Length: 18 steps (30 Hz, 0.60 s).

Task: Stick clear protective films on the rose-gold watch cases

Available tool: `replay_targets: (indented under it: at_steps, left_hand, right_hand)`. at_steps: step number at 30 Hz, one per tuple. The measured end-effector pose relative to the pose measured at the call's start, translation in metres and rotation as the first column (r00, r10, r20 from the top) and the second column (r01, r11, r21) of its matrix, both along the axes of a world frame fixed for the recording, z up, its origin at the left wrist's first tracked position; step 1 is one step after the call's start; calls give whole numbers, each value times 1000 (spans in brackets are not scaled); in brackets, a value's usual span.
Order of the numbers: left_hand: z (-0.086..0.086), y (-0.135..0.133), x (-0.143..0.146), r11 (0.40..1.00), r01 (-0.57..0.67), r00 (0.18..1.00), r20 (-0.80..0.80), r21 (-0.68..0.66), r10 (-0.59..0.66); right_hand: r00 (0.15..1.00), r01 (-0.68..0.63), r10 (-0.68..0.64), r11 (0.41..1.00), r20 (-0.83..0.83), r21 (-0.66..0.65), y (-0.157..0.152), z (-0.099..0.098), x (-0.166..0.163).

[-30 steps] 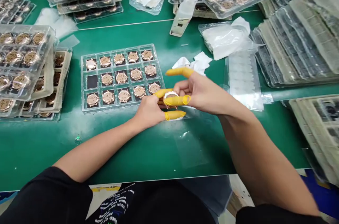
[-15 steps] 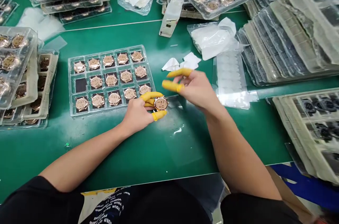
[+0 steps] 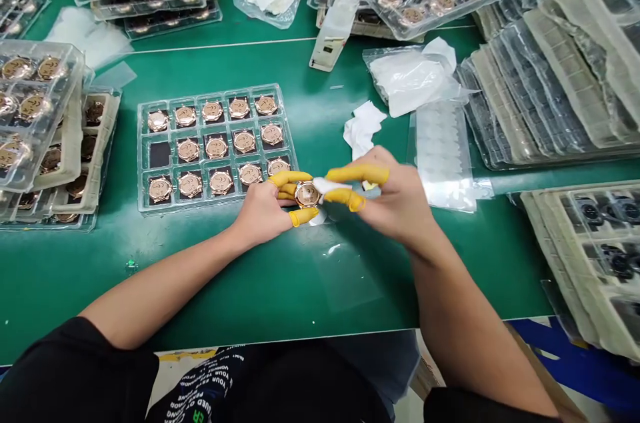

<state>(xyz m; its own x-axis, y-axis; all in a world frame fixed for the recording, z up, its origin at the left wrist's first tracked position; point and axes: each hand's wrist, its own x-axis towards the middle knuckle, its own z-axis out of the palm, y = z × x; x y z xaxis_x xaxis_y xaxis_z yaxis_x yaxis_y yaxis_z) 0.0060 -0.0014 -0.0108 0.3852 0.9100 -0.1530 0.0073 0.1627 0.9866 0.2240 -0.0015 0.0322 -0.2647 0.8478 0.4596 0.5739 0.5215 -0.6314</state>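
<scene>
My left hand (image 3: 267,208), with yellow finger cots on its fingertips, is closed around the edge of a rose-gold watch case (image 3: 307,194), its engraved back facing up. Pinched between the yellow-covered thumb and finger of my right hand (image 3: 387,193) is a small white wipe (image 3: 331,187), which touches the right side of the watch case. Just left of my left hand lies a clear plastic tray (image 3: 142,163) with rows of similar watch cases (image 3: 217,147). One compartment in its middle row, at the left, shows only a dark pad (image 3: 160,154).
Crumpled white wipes (image 3: 361,126) lie beyond my right hand, near a plastic bag of white sheets (image 3: 413,76). Stacked trays of watch cases (image 3: 37,103) stand at left and back. More tray stacks (image 3: 540,86) rise at right. A whitish holder (image 3: 334,29) lies at the back.
My right hand has picked up a white wipe from the table and brought it against the watch case. My left hand still holds the case. The view has shifted slightly.
</scene>
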Motion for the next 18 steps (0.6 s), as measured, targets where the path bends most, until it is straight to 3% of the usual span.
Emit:
replay_targets:
  at_steps: [2, 4, 13, 18]
  left_hand:
    - [0, 0, 0, 1000, 5, 1000, -11, 17, -5]
    - [0, -1, -1, 999, 6, 1000, -25, 33, -5]
    - [0, -2, 0, 1000, -10, 1000, -14, 22, 10]
    - [2, -2, -1, 1000, 13, 1000, -21, 3, -13]
  right_hand:
    - [994, -103, 100, 992, 42, 69, -12, -1, -2]
    - [988, -124, 112, 986, 109, 109, -15, -5, -8]
    - [987, -26, -4, 983, 161, 180, -12, -13, -11]
    - [974, -173, 147, 974, 174, 144, -9, -14, -9]
